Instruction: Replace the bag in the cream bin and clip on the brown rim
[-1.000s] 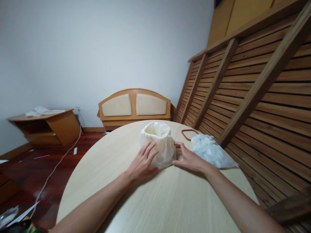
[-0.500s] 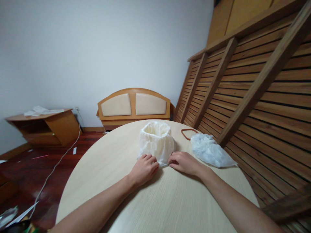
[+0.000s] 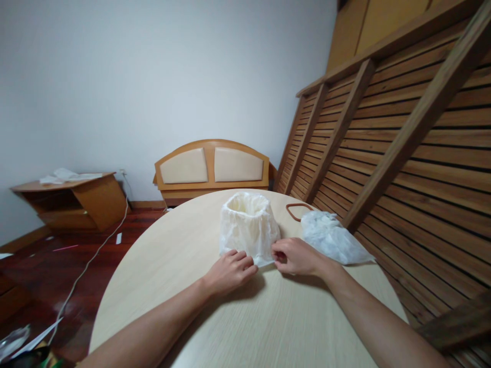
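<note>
A small cream container (image 3: 246, 210) wrapped in a thin white plastic bag (image 3: 249, 232) stands upright near the far middle of a round pale wooden table (image 3: 245, 317). The bag's loose lower edge spreads onto the tabletop. My left hand (image 3: 230, 272) has its fingers curled, pinching that edge at the near left. My right hand (image 3: 295, 256) pinches the same edge at the near right. Both hands rest low on the table, close together.
A crumpled clear plastic bag (image 3: 332, 238) lies right of the container, with a brown loop (image 3: 297, 209) behind it. Slatted wooden bed frames (image 3: 402, 143) lean along the right. A headboard (image 3: 211, 171) and low cabinet (image 3: 72, 202) stand by the wall; a cable (image 3: 92, 260) crosses the floor.
My hands dropped from the container's sides to the bag's bottom edge and closed on it. The right hand has since shifted slightly right, drawing the edge outward.
</note>
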`<action>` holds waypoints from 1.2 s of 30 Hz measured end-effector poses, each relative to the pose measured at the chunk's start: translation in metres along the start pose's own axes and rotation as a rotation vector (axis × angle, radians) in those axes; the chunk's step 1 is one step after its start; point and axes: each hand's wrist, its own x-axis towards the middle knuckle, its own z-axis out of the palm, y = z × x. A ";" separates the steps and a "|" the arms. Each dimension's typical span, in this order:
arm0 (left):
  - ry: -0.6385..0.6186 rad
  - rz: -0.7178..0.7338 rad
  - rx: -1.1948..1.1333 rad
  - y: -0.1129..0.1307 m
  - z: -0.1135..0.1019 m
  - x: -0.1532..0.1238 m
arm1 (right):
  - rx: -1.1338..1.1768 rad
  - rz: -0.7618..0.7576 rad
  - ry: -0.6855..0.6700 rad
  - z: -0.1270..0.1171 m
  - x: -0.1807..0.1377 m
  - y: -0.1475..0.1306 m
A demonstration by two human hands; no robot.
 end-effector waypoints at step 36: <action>0.192 -0.275 -0.159 0.004 -0.004 0.001 | -0.115 -0.151 0.028 -0.005 0.003 -0.028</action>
